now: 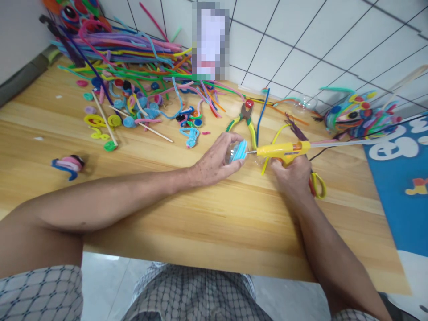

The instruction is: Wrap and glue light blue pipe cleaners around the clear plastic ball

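Observation:
My left hand (216,162) rests on the wooden board (187,214) and pinches a light blue coiled pipe-cleaner piece (240,151), with something clear behind it. My right hand (290,174) grips a yellow glue gun (282,151). Its metal nozzle points left and touches the blue coil. A translucent glue stick juts from the gun's back toward the right.
A heap of coloured pipe cleaners (133,53) and small coils lies at the back left, with thin wooden sticks (105,120). Green-handled pliers (245,118) lie behind my hands, yellow-handled scissors (317,185) by my right wrist. A finished colourful figure (357,113) sits at right, a blue mat (401,187) beyond.

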{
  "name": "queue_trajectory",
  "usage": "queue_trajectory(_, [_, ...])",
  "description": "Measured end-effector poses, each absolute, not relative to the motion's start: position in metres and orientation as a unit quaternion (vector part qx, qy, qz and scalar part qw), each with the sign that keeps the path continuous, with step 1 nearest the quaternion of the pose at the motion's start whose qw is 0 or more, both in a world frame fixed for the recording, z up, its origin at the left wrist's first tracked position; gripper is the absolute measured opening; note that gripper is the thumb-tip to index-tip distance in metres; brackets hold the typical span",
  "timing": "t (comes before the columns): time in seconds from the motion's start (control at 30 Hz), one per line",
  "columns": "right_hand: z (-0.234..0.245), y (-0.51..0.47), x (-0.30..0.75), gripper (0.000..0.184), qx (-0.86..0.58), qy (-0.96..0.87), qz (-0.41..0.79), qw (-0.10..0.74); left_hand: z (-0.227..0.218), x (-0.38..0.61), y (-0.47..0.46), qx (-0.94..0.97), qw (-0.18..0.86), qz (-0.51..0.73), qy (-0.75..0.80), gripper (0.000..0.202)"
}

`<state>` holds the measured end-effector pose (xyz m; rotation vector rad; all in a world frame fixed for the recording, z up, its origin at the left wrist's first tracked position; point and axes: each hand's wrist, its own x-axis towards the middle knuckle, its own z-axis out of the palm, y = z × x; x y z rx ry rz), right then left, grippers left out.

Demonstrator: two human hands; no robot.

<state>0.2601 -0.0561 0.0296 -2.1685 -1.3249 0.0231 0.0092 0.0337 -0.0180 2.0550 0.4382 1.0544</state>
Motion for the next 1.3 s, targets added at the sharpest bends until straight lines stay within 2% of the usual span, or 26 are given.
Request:
queue_trajectory(1.03, [0.0294,-0.0563,0.2576,0.022,-0.820,-0.493,-0.001,0.290,-0.0156,0.0088,0.0338,0.806,0.392,0.408,0.176,0.044])
queue_trajectory(1.3, [0.0253,-0.0570,0.2604,0.018,-0.813,-0.499,-0.005,0.302,-0.0146,0.0105,0.0324,0.786,0.430,0.407,0.179,0.043])
